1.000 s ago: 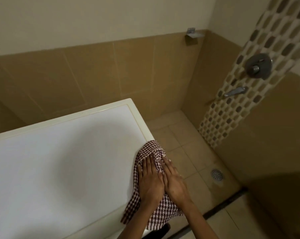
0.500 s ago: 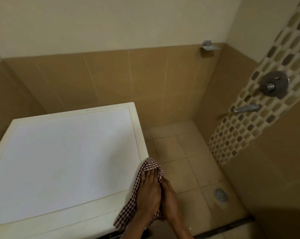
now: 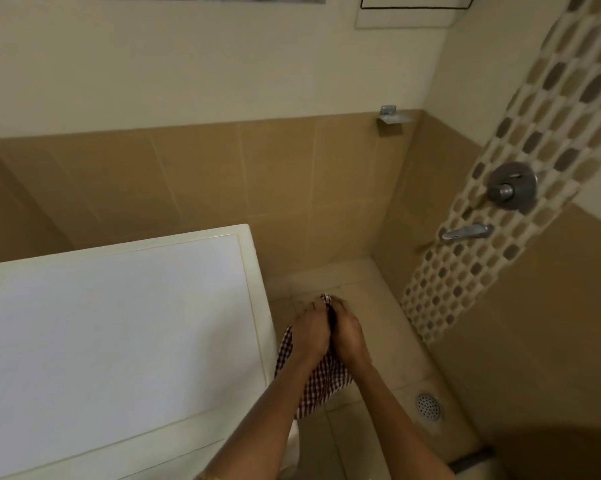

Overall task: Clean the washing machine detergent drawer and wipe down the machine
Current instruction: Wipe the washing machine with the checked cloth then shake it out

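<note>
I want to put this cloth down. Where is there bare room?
The washing machine top is bare from wall to front edge. So is the floor up to the drain. It is crowded only beside the machine, where left hand and right hand grip the cloth.
</note>
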